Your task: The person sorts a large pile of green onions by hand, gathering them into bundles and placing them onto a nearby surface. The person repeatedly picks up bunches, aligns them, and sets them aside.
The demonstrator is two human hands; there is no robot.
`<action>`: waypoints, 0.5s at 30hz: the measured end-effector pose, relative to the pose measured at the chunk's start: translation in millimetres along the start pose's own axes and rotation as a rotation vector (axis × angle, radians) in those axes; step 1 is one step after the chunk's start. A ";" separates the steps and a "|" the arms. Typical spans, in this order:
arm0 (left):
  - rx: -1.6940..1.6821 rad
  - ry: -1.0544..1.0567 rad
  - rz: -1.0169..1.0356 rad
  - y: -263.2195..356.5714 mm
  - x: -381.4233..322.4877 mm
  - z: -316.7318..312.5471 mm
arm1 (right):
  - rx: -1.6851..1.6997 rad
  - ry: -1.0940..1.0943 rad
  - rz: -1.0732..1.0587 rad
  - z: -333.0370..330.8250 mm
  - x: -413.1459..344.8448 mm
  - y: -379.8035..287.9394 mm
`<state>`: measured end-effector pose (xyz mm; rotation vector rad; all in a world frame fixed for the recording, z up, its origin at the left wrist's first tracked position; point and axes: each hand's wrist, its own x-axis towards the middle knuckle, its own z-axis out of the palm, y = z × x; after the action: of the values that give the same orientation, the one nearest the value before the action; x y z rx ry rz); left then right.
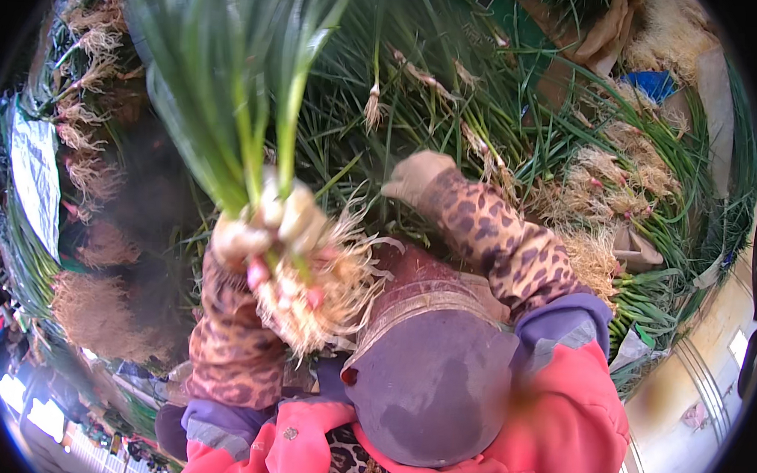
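Note:
My left hand (pixel 273 221) grips a bunch of young green garlic (pixel 227 126), its long leaves pointing up and away. Below the fingers hang the small pink bulbs and pale stringy roots (pixel 321 298). The leaves and fingers are blurred. Over a heap of loose green stalks (pixel 423 117) is my right hand (pixel 420 177), its fingers curled; whether it holds a stalk is hidden. Leopard-print sleeves cover both forearms. Between my arms, in front of my chest, sits a rounded purple and maroon object (pixel 432 380) whose kind is unclear.
Along the right lie bunches with roots facing inward (pixel 612 178), near a blue scrap (pixel 649 85). More rooted bunches (pixel 85 131) line the left beside a whitish sheet (pixel 35 173). A pale metal-edged surface (pixel 685 394) runs at lower right.

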<state>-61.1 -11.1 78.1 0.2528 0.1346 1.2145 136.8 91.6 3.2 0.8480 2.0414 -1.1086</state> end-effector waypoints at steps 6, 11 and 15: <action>0.209 0.213 0.030 23.3 -14.6 8.8 | 0.132 0.365 0.430 -58.8 33.4 -30.1; 0.214 0.523 -0.054 9.6 -11.6 -24.7 | 0.353 0.788 0.370 -44.7 53.2 10.3; 0.168 0.568 -0.100 -21.4 4.3 -51.1 | 0.282 1.165 0.326 -17.6 22.7 28.2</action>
<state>-52.3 -7.8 23.3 0.0391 0.7364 1.1497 141.6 124.3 -19.7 2.2656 2.4405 -0.7607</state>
